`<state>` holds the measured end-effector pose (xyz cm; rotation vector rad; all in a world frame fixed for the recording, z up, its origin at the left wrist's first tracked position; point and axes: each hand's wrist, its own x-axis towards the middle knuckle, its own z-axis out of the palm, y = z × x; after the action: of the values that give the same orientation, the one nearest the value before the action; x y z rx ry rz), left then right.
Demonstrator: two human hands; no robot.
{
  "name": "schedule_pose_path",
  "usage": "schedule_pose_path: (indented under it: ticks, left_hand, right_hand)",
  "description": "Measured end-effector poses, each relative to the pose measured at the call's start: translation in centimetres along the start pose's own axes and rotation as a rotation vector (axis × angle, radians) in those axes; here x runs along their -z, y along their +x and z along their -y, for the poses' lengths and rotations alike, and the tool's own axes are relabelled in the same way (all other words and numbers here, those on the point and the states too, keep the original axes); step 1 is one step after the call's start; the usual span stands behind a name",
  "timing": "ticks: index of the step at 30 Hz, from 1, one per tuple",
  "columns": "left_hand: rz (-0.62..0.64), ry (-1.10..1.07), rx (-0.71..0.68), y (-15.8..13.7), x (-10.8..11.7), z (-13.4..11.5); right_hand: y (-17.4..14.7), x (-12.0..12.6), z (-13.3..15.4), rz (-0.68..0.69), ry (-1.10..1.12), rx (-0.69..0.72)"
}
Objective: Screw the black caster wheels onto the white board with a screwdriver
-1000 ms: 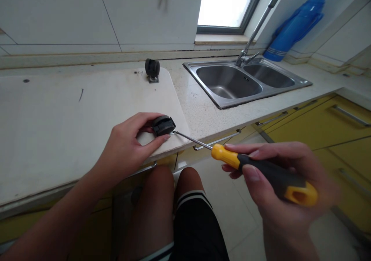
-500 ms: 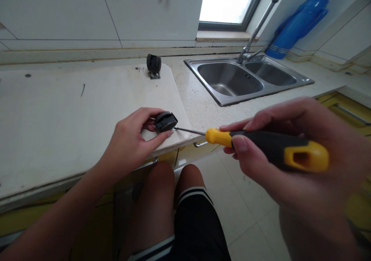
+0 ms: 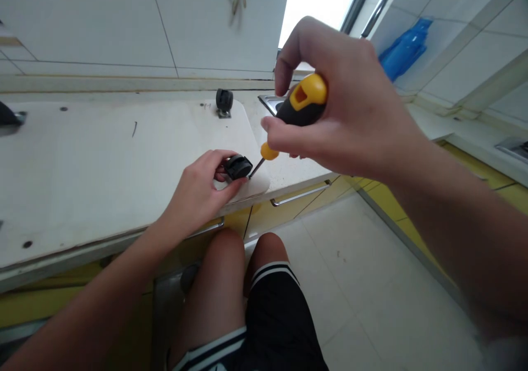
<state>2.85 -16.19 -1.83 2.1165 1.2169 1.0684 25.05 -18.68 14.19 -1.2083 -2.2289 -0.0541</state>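
Note:
My left hand [image 3: 206,181] is closed around a black caster wheel [image 3: 238,167] near the front right corner of a white board [image 3: 177,140]. My right hand [image 3: 325,101] grips a yellow and black screwdriver [image 3: 303,101], held at a slant with its handle up. The screwdriver's tip meets a small spot at the caster's base, beside my left thumb; whether a screw sits there is too small to tell. A second black caster [image 3: 224,101] stands on its metal plate at the board's back right corner.
The board lies on a pale counter [image 3: 297,170]. A steel sink [image 3: 267,103] is mostly hidden behind my right hand. Part of another dark caster [image 3: 9,115] shows at the left edge. Below are yellow drawers with a metal handle [image 3: 301,193]. A blue object [image 3: 406,49] stands back right.
My right hand has risen and swung left, tilting the screwdriver from nearly level to steep. Its tip stays at the caster's base. My left hand keeps its hold, and the view has turned slightly.

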Motion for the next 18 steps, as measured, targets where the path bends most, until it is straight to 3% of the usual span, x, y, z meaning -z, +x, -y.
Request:
schedule_pose_path:
  ticks: [8, 12, 18]
  left_hand:
    - [-0.007, 0.025, -0.077, 0.0, -0.3, 0.6]
    - [-0.004, 0.004, -0.075, 0.1, -0.4, 0.7]
    - [0.010, -0.025, -0.098, 0.1, -0.3, 0.7]
  right_hand:
    - [0.4, -1.1, -0.2, -0.008, 0.113, -0.110]
    - [0.5, -1.5, -0.8, 0.007, 0.199, -0.039]
    - [1.7, 0.9, -1.6, 0.230, 0.039, 0.039]
